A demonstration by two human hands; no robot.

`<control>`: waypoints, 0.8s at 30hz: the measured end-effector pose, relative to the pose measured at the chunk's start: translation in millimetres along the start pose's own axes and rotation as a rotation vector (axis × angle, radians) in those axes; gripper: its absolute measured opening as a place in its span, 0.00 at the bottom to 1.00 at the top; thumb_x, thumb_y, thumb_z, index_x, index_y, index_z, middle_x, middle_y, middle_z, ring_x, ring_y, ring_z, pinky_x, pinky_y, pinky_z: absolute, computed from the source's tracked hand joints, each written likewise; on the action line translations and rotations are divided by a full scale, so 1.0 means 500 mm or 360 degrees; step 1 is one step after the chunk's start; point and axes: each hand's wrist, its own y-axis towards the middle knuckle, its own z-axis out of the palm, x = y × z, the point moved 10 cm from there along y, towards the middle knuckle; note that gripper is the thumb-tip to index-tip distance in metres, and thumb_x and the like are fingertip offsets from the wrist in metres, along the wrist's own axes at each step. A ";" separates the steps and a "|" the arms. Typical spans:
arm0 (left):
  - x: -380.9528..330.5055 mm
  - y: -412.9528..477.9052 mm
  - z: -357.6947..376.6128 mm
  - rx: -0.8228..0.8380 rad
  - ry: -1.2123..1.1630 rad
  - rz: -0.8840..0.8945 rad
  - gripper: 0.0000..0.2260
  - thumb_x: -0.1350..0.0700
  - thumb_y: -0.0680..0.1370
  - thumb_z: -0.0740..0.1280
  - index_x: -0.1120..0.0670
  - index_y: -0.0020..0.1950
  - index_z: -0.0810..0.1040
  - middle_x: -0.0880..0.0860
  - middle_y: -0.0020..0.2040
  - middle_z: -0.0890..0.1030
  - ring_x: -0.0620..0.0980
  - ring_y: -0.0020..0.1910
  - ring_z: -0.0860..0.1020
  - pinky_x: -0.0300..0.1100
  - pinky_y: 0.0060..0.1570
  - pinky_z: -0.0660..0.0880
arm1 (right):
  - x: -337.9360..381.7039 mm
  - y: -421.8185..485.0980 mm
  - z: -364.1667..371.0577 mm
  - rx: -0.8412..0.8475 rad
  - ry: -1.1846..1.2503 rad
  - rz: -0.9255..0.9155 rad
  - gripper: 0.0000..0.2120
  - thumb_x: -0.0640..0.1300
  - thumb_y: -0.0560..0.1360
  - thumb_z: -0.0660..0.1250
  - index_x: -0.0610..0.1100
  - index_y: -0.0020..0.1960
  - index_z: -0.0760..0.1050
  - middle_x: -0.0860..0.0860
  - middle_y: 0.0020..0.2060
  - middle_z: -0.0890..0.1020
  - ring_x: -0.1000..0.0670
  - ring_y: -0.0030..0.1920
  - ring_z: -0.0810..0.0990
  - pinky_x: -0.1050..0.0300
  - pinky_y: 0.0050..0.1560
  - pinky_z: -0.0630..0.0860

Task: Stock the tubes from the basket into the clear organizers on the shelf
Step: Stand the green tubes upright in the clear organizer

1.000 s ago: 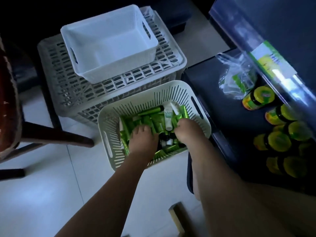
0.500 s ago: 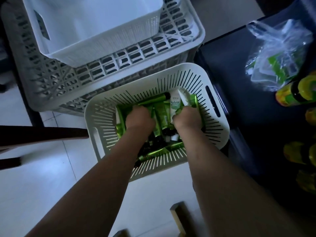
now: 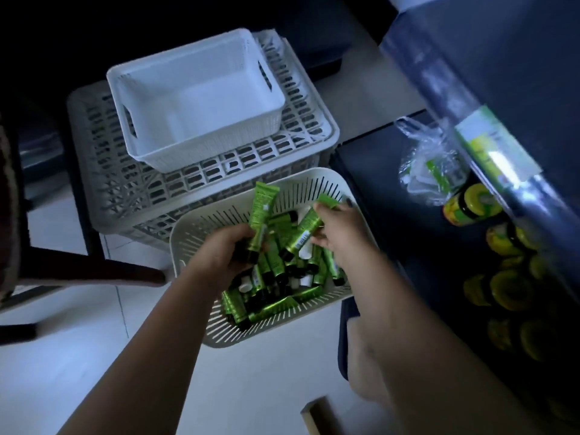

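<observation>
both hands (image 3: 337, 235) grip green tubes (image 3: 263, 206) — lower tubes in basket (image 3: 201, 233) hidden.

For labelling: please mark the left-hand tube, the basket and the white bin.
left-hand tube (image 3: 261, 210): head view, green body.
basket (image 3: 301, 187): head view, far wall.
white bin (image 3: 213, 111): head view, bare floor.

Most likely a small shop or its stock corner: at 3 o'clock a dark shelf (image 3: 376, 183) carries rows of identical yellow-lidded jars (image 3: 470, 206), and the clear edge strip above them bears a green-and-white label (image 3: 489, 146). At the centre a slotted basket (image 3: 179, 246) is heaped with matching green tubes (image 3: 276, 265). At 11 o'clock a white bin (image 3: 204, 98) sits on a vented crate (image 3: 103, 189) on pale floor tiles (image 3: 62, 372).
</observation>
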 end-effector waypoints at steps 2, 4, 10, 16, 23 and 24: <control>-0.045 -0.028 0.023 0.0060 -0.0008 0.0115 0.14 0.56 0.80 0.64 0.64 0.58 0.81 0.60 0.45 0.83 0.49 0.34 0.81 0.38 0.29 0.75 | 0.053 -0.029 -0.004 0.0061 0.0123 0.0013 0.07 0.49 0.78 0.72 0.46 0.49 0.79 0.43 0.49 0.82 0.46 0.42 0.82 0.58 0.32 0.79; -0.092 -0.066 0.050 0.0090 -0.0021 0.0233 0.13 0.54 0.79 0.66 0.61 0.58 0.83 0.60 0.49 0.82 0.51 0.39 0.81 0.40 0.35 0.77 | 0.116 -0.071 -0.021 0.0105 0.0256 -0.0039 0.10 0.49 0.76 0.74 0.44 0.51 0.80 0.41 0.52 0.83 0.46 0.43 0.81 0.59 0.32 0.78; -0.243 -0.233 0.212 0.0505 -0.0172 0.0477 0.10 0.57 0.81 0.64 0.58 0.50 0.85 0.57 0.48 0.85 0.53 0.47 0.82 0.52 0.52 0.80 | 0.328 -0.261 -0.097 0.0136 0.0436 -0.0332 0.06 0.49 0.77 0.74 0.47 0.49 0.80 0.47 0.47 0.86 0.50 0.43 0.84 0.58 0.41 0.81; -0.348 -0.432 0.370 0.0911 -0.0208 0.0765 0.20 0.56 0.77 0.68 0.67 0.65 0.77 0.61 0.54 0.83 0.58 0.50 0.84 0.52 0.47 0.83 | 0.460 -0.470 -0.233 -0.0021 0.0672 -0.0674 0.08 0.43 0.77 0.73 0.44 0.55 0.78 0.42 0.50 0.85 0.48 0.43 0.85 0.59 0.38 0.82; -0.344 -0.629 0.564 0.1193 0.0050 0.0963 0.11 0.60 0.78 0.71 0.61 0.60 0.81 0.61 0.50 0.85 0.56 0.44 0.84 0.47 0.44 0.83 | 0.472 -0.650 -0.358 -0.0052 0.0807 -0.0941 0.11 0.36 0.75 0.74 0.37 0.56 0.80 0.41 0.45 0.85 0.45 0.38 0.85 0.52 0.34 0.82; -0.340 -0.646 0.586 0.1185 0.0069 0.0974 0.12 0.60 0.78 0.72 0.61 0.60 0.81 0.62 0.50 0.85 0.57 0.45 0.84 0.48 0.44 0.83 | 0.470 -0.666 -0.388 -0.0106 0.0857 -0.0977 0.15 0.35 0.73 0.75 0.36 0.59 0.79 0.39 0.48 0.85 0.44 0.40 0.86 0.51 0.35 0.82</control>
